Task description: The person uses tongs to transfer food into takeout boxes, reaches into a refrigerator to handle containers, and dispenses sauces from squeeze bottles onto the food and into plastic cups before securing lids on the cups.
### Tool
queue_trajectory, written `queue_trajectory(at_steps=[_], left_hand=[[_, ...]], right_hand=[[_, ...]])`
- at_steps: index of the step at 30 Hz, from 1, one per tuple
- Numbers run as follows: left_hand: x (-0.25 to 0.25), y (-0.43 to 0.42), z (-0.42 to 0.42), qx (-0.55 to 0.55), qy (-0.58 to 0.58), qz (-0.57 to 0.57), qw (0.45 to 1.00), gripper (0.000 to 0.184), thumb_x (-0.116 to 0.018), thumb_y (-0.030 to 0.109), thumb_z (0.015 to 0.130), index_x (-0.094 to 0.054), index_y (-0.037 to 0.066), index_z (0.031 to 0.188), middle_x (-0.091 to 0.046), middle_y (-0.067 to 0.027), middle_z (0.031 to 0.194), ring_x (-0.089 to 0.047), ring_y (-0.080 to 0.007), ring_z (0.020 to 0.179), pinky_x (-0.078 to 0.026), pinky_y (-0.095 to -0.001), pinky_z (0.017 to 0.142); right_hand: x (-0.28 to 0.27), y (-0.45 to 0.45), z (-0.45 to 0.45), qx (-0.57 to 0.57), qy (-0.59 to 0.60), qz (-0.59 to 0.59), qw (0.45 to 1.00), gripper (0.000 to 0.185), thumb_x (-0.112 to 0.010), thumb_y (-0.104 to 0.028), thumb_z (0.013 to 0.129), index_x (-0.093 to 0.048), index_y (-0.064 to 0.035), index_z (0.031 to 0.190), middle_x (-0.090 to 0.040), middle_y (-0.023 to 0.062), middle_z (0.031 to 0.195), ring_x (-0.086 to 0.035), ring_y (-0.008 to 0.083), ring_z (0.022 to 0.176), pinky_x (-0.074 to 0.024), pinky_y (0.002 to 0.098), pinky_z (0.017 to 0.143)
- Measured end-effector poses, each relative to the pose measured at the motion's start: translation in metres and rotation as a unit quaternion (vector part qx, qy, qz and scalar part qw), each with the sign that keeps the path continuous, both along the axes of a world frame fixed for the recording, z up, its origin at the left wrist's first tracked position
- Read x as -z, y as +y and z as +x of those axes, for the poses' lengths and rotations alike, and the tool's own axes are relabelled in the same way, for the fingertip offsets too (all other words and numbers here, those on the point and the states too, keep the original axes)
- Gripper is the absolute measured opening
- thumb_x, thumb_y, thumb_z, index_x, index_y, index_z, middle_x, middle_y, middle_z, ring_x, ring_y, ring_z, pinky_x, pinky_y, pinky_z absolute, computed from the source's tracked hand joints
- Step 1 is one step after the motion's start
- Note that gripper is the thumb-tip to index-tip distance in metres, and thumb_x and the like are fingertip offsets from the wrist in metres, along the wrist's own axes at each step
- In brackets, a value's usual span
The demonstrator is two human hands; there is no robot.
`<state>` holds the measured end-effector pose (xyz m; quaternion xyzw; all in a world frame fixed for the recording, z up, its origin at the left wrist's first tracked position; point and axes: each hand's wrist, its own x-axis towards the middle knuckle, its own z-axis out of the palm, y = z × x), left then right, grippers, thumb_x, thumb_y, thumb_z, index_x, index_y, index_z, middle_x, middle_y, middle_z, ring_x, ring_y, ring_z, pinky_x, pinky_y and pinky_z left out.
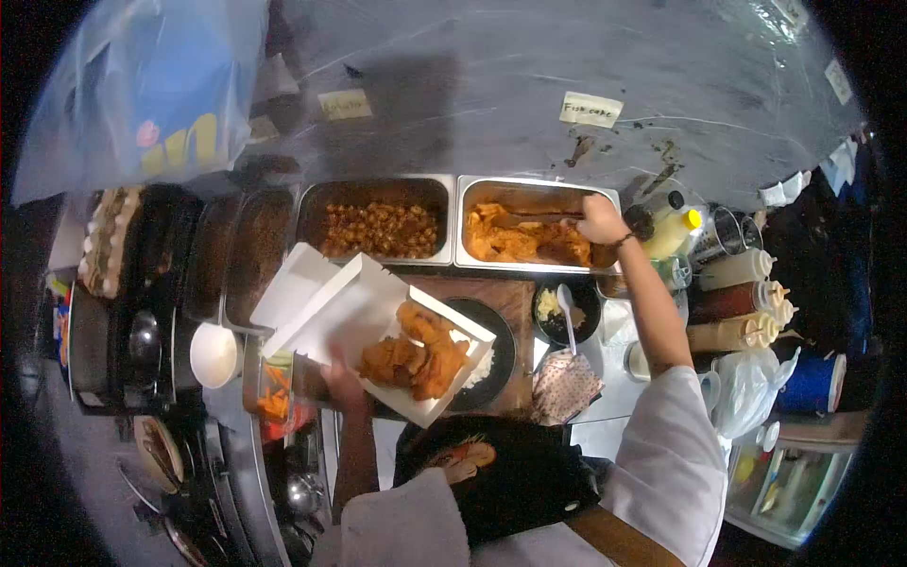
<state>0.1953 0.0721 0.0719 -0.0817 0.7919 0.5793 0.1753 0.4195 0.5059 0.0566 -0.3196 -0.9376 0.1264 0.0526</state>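
An open white carton [345,307] with several browned fried pieces [416,359] is tilted over the board. My left hand [345,380] is at the carton's lower left side, its fingers blurred and partly hidden. Over the right end of a steel tray [539,186] of orange-coated food [510,241], my right hand [600,222] is closed round a dark handle. What the handle belongs to lies partly in the food. Under the carton, a dark round plate [501,354] with something white on it rests on the brown wooden board [521,302].
A steel tray of small brown pieces [378,230] adjoins on the left. A black bowl with a spoon [565,302] stands right of the board. Squeeze bottles [742,300] line the right side. A white tub [215,355] and a container of orange sticks [274,389] are at left.
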Motion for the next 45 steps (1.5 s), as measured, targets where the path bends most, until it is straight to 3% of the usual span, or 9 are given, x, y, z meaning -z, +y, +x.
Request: queue_trajectory(at_steps=[6,8,10,12,15,17,22,39,45], left_hand=[[0.135,-0.027,-0.031,0.121,0.403,-0.021,0.907,0.036,-0.043,0.019,0.099,-0.049,-0.005,0.125,-0.058,-0.0182,0.112,-0.053,-0.0192,0.104,-0.046,-0.0308,0.086],[0.081,0.014,-0.024,0.031,0.204,0.145,0.968,0.048,-0.058,0.039,0.090,-0.060,-0.004,0.113,-0.063,-0.0121,0.104,-0.057,-0.0188,0.091,-0.048,-0.0313,0.078],[0.053,0.024,-0.026,0.021,0.116,-0.029,0.993,0.050,-0.058,0.040,0.090,-0.062,-0.008,0.102,-0.063,-0.0136,0.102,-0.056,-0.0215,0.091,-0.045,-0.0312,0.082],[0.013,0.049,-0.003,0.014,0.087,-0.071,0.994,0.050,-0.058,0.040,0.091,-0.060,-0.009,0.104,-0.062,-0.0139,0.103,-0.055,-0.0220,0.092,-0.043,-0.0318,0.084],[0.007,0.061,0.009,0.017,0.211,0.101,0.972,0.049,-0.058,0.037,0.091,-0.056,-0.007,0.111,-0.059,-0.0143,0.109,-0.053,-0.0216,0.095,-0.040,-0.0326,0.088],[-0.020,0.064,0.022,0.049,0.069,0.216,0.973,0.038,-0.049,0.027,0.096,-0.052,-0.006,0.115,-0.056,-0.0103,0.110,-0.051,-0.0188,0.102,-0.038,-0.0301,0.091],[-0.025,0.059,0.022,0.067,0.103,0.291,0.949,0.039,-0.049,0.027,0.096,-0.052,-0.008,0.113,-0.056,-0.0085,0.106,-0.050,-0.0156,0.098,-0.039,-0.0297,0.087],[-0.004,0.058,0.015,0.057,0.008,0.305,0.951,0.046,-0.052,0.032,0.095,-0.048,-0.006,0.120,-0.054,-0.0106,0.114,-0.051,-0.0176,0.104,-0.039,-0.0318,0.092],[-0.005,0.058,0.011,0.024,-0.008,0.278,0.960,0.047,-0.052,0.032,0.094,-0.047,-0.006,0.121,-0.055,-0.0118,0.114,-0.051,-0.0189,0.106,-0.039,-0.0326,0.093]], right_hand=[[-0.077,-0.032,0.051,0.065,0.100,-0.192,0.974,0.035,-0.071,-0.029,0.078,-0.068,0.0015,0.096,-0.066,0.0195,0.079,-0.063,0.0252,0.069,-0.0469,0.0357,0.064],[-0.121,-0.055,0.063,0.108,0.092,-0.241,0.960,0.033,-0.071,-0.026,0.078,-0.069,0.0013,0.096,-0.068,0.0115,0.076,-0.060,0.0148,0.066,-0.0447,0.0296,0.058],[-0.150,-0.070,0.077,0.098,0.100,-0.326,0.935,0.030,-0.072,-0.023,0.078,-0.070,0.0005,0.096,-0.066,0.0036,0.072,-0.057,0.0075,0.064,-0.0411,0.0223,0.054],[-0.166,-0.097,0.082,0.057,0.136,-0.341,0.929,0.030,-0.072,-0.022,0.078,-0.069,0.0014,0.096,-0.067,0.0033,0.073,-0.057,0.0076,0.064,-0.0435,0.0238,0.056],[-0.172,-0.130,0.069,0.006,0.087,-0.353,0.931,0.027,-0.072,-0.020,0.078,-0.069,0.0001,0.095,-0.069,0.0058,0.075,-0.060,0.0108,0.066,-0.0462,0.0261,0.059],[-0.165,-0.148,0.055,-0.054,0.068,-0.277,0.957,0.029,-0.073,-0.021,0.077,-0.069,0.0001,0.096,-0.068,0.0151,0.078,-0.063,0.0170,0.065,-0.0476,0.0284,0.062],[-0.190,-0.175,0.047,-0.031,0.052,-0.139,0.988,0.031,-0.073,-0.020,0.074,-0.068,0.0008,0.096,-0.066,0.0205,0.080,-0.065,0.0291,0.067,-0.0487,0.0323,0.063],[-0.191,-0.180,0.041,-0.158,0.023,-0.033,0.987,0.025,-0.073,-0.016,0.071,-0.070,-0.0039,0.092,-0.066,0.0175,0.077,-0.063,0.0322,0.065,-0.0495,0.0341,0.060],[-0.196,-0.163,0.057,-0.085,0.111,-0.225,0.964,0.025,-0.073,-0.015,0.073,-0.070,-0.0016,0.094,-0.068,0.0166,0.080,-0.067,0.0259,0.069,-0.0495,0.0306,0.064]])
